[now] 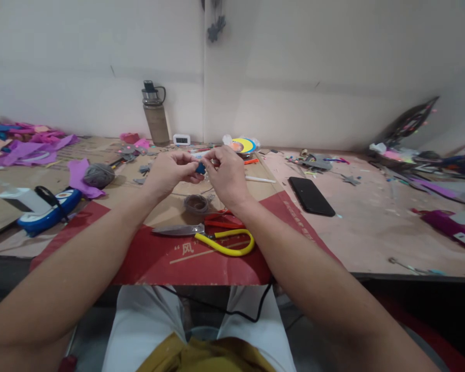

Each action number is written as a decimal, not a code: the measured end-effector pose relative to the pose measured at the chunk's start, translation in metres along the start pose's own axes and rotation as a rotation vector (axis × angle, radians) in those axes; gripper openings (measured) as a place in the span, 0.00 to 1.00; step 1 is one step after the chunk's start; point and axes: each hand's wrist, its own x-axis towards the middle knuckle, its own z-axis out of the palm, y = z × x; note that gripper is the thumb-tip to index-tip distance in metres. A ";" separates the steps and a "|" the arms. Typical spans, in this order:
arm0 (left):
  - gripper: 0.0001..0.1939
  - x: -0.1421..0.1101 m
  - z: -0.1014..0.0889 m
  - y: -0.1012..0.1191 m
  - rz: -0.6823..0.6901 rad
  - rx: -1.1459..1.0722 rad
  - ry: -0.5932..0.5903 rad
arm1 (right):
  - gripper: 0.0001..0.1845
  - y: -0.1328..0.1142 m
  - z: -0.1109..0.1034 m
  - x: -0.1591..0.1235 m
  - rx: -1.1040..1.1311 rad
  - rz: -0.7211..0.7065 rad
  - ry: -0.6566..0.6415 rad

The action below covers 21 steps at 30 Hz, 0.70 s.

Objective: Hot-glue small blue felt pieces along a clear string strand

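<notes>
A small blue piece (200, 168) is pinched between the fingertips of my two hands, over the middle of the table; its kind is too small to make out. My left hand (173, 169) grips it from the left, fingers closed. From the other side my right hand (228, 173) holds it with thumb and fingers pressed together. Below them lies a small round dish or coil (196, 203), greyish brown. Nearer to me, scissors with yellow handles (232, 251) rest on a red printed sheet (147, 266), beside a red-handled tool (225, 219) partly behind my right wrist.
A black phone (312, 196) lies to the right. Leftward are a grey yarn ball (98, 175), purple scraps (34, 152) and a blue power strip (48, 212). A bottle (155, 116) and a small white clock (182, 140) stand by the wall.
</notes>
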 end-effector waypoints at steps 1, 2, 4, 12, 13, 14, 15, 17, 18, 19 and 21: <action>0.08 -0.001 0.000 0.000 -0.001 0.001 0.006 | 0.06 0.000 0.000 0.000 0.004 -0.003 -0.001; 0.08 -0.001 0.001 0.001 -0.001 0.001 0.012 | 0.06 -0.001 0.000 0.000 0.009 -0.003 -0.004; 0.07 -0.002 0.002 0.001 0.001 0.003 0.025 | 0.06 -0.002 0.000 0.000 0.021 0.003 -0.015; 0.08 -0.001 0.001 0.002 -0.009 0.006 -0.008 | 0.05 -0.001 0.000 0.000 0.047 0.056 -0.023; 0.09 0.000 0.001 0.002 -0.015 0.000 -0.014 | 0.05 0.000 0.000 0.000 0.047 0.059 -0.020; 0.10 0.000 0.000 0.002 -0.023 -0.006 -0.019 | 0.05 0.000 0.000 0.000 0.048 0.060 -0.020; 0.11 0.000 0.000 0.001 -0.032 -0.011 -0.024 | 0.05 0.000 0.000 0.000 0.048 0.058 -0.020; 0.12 0.000 -0.001 0.001 -0.049 -0.015 -0.028 | 0.05 0.000 0.000 0.000 0.045 0.050 -0.019; 0.12 0.000 -0.001 0.001 -0.054 -0.018 -0.028 | 0.06 -0.001 0.000 0.000 0.043 0.046 -0.020; 0.13 0.000 -0.001 0.000 -0.056 -0.023 -0.030 | 0.06 -0.001 -0.001 -0.001 0.038 0.043 -0.023; 0.13 0.000 -0.002 0.000 -0.054 -0.034 -0.036 | 0.06 -0.003 -0.001 -0.001 0.030 0.043 -0.029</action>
